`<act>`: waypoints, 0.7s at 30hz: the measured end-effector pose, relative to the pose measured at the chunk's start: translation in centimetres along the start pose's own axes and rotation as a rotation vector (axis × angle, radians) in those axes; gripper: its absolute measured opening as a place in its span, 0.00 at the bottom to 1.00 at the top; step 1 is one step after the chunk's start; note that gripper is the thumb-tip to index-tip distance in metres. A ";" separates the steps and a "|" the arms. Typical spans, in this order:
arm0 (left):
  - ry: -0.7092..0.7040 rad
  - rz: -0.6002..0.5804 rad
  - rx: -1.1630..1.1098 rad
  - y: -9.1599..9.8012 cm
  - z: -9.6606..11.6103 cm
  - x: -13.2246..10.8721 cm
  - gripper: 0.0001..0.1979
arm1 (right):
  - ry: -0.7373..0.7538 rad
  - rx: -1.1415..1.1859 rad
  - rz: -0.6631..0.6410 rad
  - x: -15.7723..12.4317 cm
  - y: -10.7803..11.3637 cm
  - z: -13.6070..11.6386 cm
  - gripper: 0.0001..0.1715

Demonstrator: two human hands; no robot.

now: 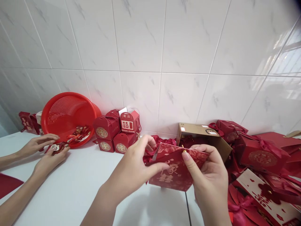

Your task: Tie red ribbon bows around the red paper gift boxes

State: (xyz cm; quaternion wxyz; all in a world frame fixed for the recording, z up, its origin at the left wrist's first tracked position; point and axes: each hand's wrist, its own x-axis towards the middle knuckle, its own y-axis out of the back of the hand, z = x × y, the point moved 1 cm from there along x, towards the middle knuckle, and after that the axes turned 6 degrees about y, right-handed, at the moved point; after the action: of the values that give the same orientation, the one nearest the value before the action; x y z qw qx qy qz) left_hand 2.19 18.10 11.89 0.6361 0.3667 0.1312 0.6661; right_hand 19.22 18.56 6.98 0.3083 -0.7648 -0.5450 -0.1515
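Note:
Between my hands is a red paper gift box with gold printed characters, held tilted above the white table. My left hand grips its left side, thumb on the printed face and fingers toward the rear. My right hand closes on the right upper corner. The right thumb presses beside a small gold fastener at the top edge. Dark red ribbon lies behind the box near my left fingers. The inside of the box is hidden from me.
At left, a co-worker's hands hold a small red packet before a tipped red basket with wrapped sweets. Small red boxes stack by the wall. An open cardboard box and piled red gift boxes stand at right.

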 end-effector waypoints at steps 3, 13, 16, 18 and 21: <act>0.042 -0.044 0.015 1.0 -0.5 0.0 0.10 | -0.005 -0.029 0.032 0.3 0.2 0.3 0.15; -0.091 0.363 -0.563 2.5 -0.1 -0.3 0.13 | 0.096 -0.135 -0.444 -0.3 -0.1 -0.5 0.08; -0.074 0.213 -0.446 2.0 0.2 -0.4 0.05 | 0.151 -0.097 -0.481 -0.5 -0.2 -0.8 0.08; -0.054 0.056 -0.380 1.7 0.2 -0.5 0.05 | 0.186 -0.096 -0.484 -0.5 -0.1 -0.9 0.09; -0.028 -0.154 -0.376 1.5 0.3 -0.6 0.11 | 0.206 -0.099 -0.480 -0.5 -0.1 -1.2 0.09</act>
State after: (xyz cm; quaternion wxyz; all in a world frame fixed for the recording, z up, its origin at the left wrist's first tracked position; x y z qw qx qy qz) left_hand 1.17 17.21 12.85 0.7442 0.2395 0.0236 0.6231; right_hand 19.09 17.46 7.64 0.2795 -0.6086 -0.6684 -0.3237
